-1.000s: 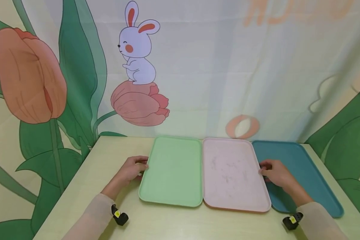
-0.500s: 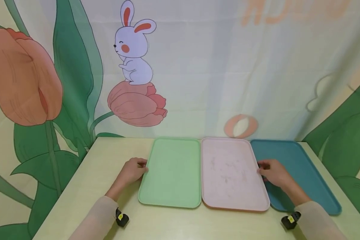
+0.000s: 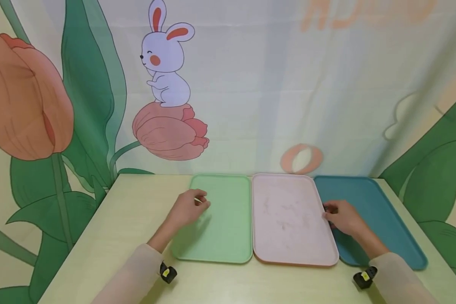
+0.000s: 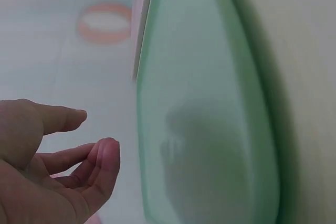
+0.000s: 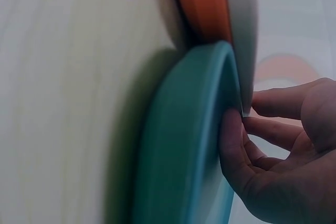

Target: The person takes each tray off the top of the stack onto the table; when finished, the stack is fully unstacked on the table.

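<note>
My left hand (image 3: 188, 207) hovers over the left part of a light green tray (image 3: 229, 228), holding nothing; its fingers are loosely bent, with a gap between thumb and fingertips in the left wrist view. My right hand (image 3: 342, 217) pinches the right edge of a pale pink tray (image 3: 292, 207) with faint grey smudges. Beneath the pink tray shows the rim of an orange tray (image 5: 202, 3). At the right lies a teal tray (image 3: 380, 223), partly covered by my right hand and forearm.
The trays lie side by side on a pale yellow table (image 3: 144, 202). Behind its far edge hangs a curtain (image 3: 243, 84) printed with a rabbit and tulips. A small black wrist camera (image 3: 169, 273) is worn on the left sleeve and another (image 3: 365, 278) on the right.
My left hand has let go of the green tray's left edge and moved up and right over the tray. My right hand stays at the pink tray's edge. The head view has shifted slightly.
</note>
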A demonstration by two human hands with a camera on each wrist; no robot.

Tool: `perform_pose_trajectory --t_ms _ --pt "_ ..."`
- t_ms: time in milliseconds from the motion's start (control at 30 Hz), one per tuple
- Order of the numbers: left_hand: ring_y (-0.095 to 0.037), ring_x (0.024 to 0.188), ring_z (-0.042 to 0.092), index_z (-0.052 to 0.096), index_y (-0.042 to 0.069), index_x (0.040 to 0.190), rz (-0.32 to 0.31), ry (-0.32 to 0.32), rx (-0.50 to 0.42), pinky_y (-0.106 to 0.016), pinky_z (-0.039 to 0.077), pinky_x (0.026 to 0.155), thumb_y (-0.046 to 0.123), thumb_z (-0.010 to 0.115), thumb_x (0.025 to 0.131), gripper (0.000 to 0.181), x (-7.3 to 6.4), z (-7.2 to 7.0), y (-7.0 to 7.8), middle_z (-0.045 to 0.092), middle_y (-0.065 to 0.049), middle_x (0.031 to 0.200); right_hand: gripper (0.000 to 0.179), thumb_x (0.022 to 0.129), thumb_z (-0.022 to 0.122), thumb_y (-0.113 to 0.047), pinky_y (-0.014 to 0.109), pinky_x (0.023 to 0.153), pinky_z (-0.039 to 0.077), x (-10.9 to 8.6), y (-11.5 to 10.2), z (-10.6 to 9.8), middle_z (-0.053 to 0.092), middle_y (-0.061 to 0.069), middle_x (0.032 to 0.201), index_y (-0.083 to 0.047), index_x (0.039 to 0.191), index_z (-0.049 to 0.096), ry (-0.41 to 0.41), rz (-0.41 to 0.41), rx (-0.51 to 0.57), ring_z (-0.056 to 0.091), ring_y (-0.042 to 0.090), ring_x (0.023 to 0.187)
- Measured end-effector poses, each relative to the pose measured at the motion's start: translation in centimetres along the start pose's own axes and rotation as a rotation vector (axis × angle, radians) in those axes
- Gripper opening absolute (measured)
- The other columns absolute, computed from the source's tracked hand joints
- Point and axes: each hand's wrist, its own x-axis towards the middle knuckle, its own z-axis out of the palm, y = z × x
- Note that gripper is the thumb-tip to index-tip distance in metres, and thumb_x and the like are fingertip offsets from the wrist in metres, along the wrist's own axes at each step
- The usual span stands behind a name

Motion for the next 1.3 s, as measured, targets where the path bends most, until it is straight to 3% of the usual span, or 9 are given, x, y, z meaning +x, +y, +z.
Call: perform_pose_trajectory --t_ms 233,467,667,900,1300 --pt "-0.02 0.075 0.072 0.065 -0.006 0.129 0.04 -0.176 -0.161 -0.03 0.059 0.062 0.016 0.073 0.101 0.036 0.5 5.8 3.9 0.068 -0.007 0.103 0.046 0.105 0.061 -0.006 0.04 0.071 0.062 0.2 0.4 0.1 0.065 0.022 0.11 0.019 0.142 0.051 0.013 -0.023 -0.013 0.066 0.033 0.097" --pt "-0.02 0.066 0.073 0.066 -0.006 0.119 0.027 -0.199 -0.18 -0.027 0.057 0.061 0.012 0.074 0.098 0.029 1.6 9.0 5.6 0.067 -0.007 0.097 0.046 0.105 0.061 -0.006 0.039 0.07 0.061 0.3 0.4 0.2 0.065 0.02 0.108 0.019 0.142 0.051 0.009 -0.028 -0.025 0.065 0.03 0.095" --pt "-0.014 0.06 0.068 0.065 -0.006 0.11 0.009 -0.163 -0.149 -0.024 0.053 0.059 0.008 0.077 0.095 0.024 2.0 10.3 6.0 0.064 -0.005 0.09 0.045 0.105 0.061 -0.005 0.04 0.07 0.062 0.3 0.2 0.1 0.065 0.02 0.107 0.019 0.142 0.051 0.001 -0.033 -0.007 0.065 0.031 0.096" --pt "-0.012 0.058 0.065 0.064 0.0 0.102 -0.059 -0.146 -0.136 -0.025 0.051 0.058 0.011 0.084 0.091 0.026 2.6 11.3 5.8 0.067 -0.001 0.081 0.046 0.105 0.061 -0.005 0.041 0.072 0.062 0.2 0.2 -0.2 0.063 0.019 0.106 0.02 0.142 0.05 -0.013 -0.037 0.011 0.065 0.033 0.098" --pt "-0.01 0.058 0.06 0.063 0.004 0.094 -0.049 -0.124 -0.05 -0.023 0.045 0.058 0.007 0.077 0.087 0.016 3.1 11.8 5.8 0.064 0.003 0.073 0.047 0.105 0.062 -0.006 0.04 0.071 0.062 0.2 0.6 0.0 0.063 0.018 0.105 0.019 0.143 0.05 0.006 -0.024 0.009 0.064 0.029 0.095"
